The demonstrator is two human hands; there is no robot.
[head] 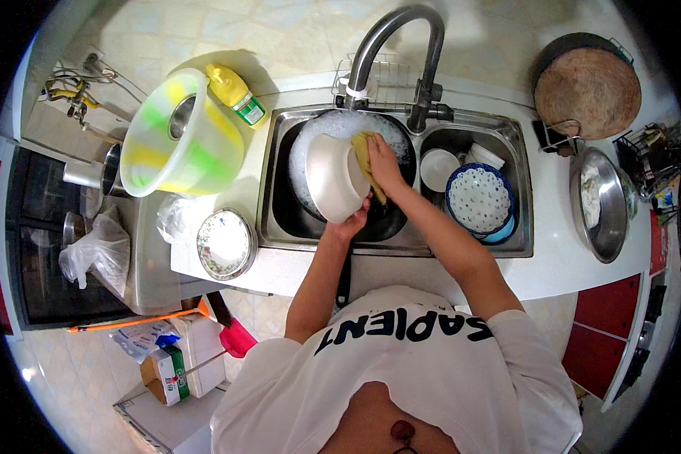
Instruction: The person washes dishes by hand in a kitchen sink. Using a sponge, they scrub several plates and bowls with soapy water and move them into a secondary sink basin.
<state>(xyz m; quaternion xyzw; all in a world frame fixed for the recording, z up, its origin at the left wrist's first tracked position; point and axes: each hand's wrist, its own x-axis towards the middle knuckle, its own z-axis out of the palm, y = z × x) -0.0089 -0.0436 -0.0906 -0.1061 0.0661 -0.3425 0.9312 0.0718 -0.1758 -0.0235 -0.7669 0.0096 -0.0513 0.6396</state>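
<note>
A large cream bowl (332,179) is tilted on its side above the left sink basin (272,210). From below, my left hand (350,220) grips it near its base. My right hand (387,164) presses a yellow cloth (365,159) against the bowl's underside. Beneath the bowl sits a dark frying pan (298,198) with soapy water (349,120), and its black handle (344,278) sticks out over the counter front. The right basin (511,147) holds a blue-rimmed patterned bowl (479,198), a white bowl (440,170) and other dishes.
A curved faucet (369,51) arches over the sink. To the left are stacked plates (225,244), a yellow detergent bottle (235,93) and a colourful plastic tub (204,153). A round wooden board (587,93) and a metal basin (607,213) stand at the right.
</note>
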